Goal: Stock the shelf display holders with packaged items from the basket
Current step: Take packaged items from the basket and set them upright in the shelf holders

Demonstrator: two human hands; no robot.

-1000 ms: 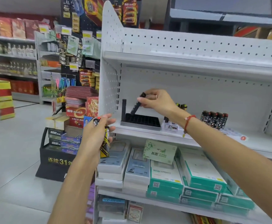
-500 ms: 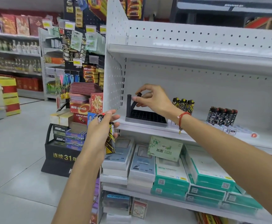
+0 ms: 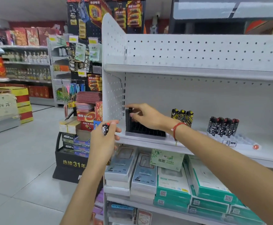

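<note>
While the right hand (image 3: 144,116) reaches to the left end of the white middle shelf (image 3: 189,147) at the centre of the frame, its fingers curl round a dark lighter (image 3: 130,111) standing upright in the back left corner of the black slotted display holder (image 3: 146,131). A red string bracelet (image 3: 177,128) circles that wrist. Lower and to the left of centre, the left hand (image 3: 104,141) holds a bunch of patterned lighters (image 3: 105,129) in a closed grip, their red-topped ends poking up between thumb and fingers, just in front of the shelf edge. Further right on the same shelf, three yellow-and-black lighters (image 3: 182,116) stand together behind the right forearm, and a row of black-and-white lighters (image 3: 223,127) stands in a clear holder (image 3: 239,140). On the shelf below lie stacked boxes, grey ones (image 3: 132,169) on the left and green-and-white ones (image 3: 208,184) on the right. A black battery display stand (image 3: 70,164) sits on the floor at the left.
</note>
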